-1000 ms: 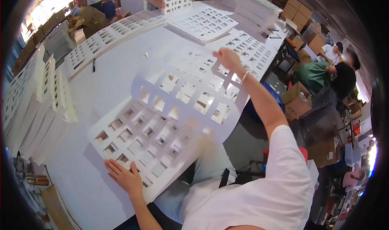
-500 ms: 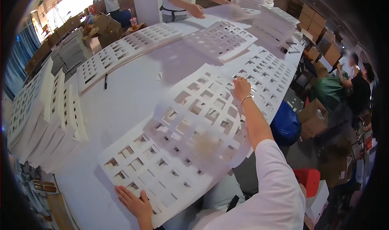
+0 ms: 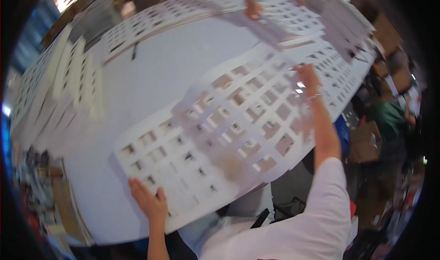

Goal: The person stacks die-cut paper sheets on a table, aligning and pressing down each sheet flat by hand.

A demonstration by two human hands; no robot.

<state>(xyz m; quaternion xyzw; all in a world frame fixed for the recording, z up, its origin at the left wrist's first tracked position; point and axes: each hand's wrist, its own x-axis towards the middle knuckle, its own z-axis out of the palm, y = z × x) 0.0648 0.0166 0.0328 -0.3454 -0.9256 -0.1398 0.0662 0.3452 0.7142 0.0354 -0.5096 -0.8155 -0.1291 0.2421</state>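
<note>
A white board [image 3: 204, 207] with rows of square cut-outs lies at the near edge of the table. My left hand [image 3: 149, 199] rests flat on its lower left corner, fingers stretched out. Over the board's right part curves a thin white sheet [image 3: 204, 86] with a grid of square openings, its right end raised. My right hand [image 3: 308, 80] pinches that sheet at its upper right edge, fingers closed. Motion blurs the sheet and the right hand. Whether the sheet's left part still touches the board is unclear.
Upright cut-out boards [image 3: 75, 76] lean at the left of the white table [image 3: 151, 85]. A black pen [image 3: 134, 51] lies toward the back. Across the table, another person's hand [image 3: 253, 10] is over more boards. A white stack [image 3: 346, 24] stands at back right, cardboard boxes [image 3: 365, 141] beyond.
My right hand has drawn the thin sheet further up and to the right. The left hand stays on the board's corner. The view has shifted, and the co-worker's hands have moved.
</note>
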